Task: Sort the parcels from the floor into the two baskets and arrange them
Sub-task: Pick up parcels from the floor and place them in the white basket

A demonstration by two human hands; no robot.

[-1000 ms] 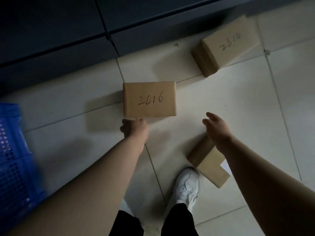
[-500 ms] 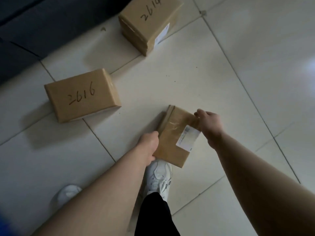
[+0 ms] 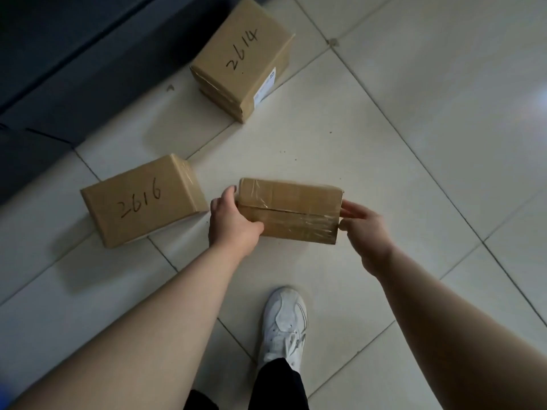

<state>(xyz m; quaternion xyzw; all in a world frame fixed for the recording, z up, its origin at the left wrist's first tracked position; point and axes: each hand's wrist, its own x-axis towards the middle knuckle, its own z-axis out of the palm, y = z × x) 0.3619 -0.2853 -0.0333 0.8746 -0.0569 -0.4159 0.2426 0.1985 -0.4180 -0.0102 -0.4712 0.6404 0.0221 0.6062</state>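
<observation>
A taped cardboard parcel (image 3: 288, 211) is held between both hands above the tiled floor (image 3: 414, 128), its long side running left to right. The left hand (image 3: 229, 221) is closed on the parcel's left end, thumb across the near face and fingers (image 3: 229, 192) wrapped over the top edge. The right hand (image 3: 362, 229) is pressed against the right end, its fingers (image 3: 350, 208) extended and only loosely curled on that end. A seam sealed with clear tape is seen along the middle of the held parcel; no writing is visible on the faces shown.

Two more parcels are left on the floor. The parcel marked "2616" (image 3: 143, 199) lies just left of the left hand, close to it but apart. The parcel marked "2614" (image 3: 244, 57) stands farther off, near a dark cabinet (image 3: 74, 69), with a white label (image 3: 265, 88) seen on its right side. All three parcels are shut, so their contents cannot be told.

A white shoe (image 3: 284, 324) is planted on the floor below the held parcel, with a dark trouser leg (image 3: 278, 386) above it.
</observation>
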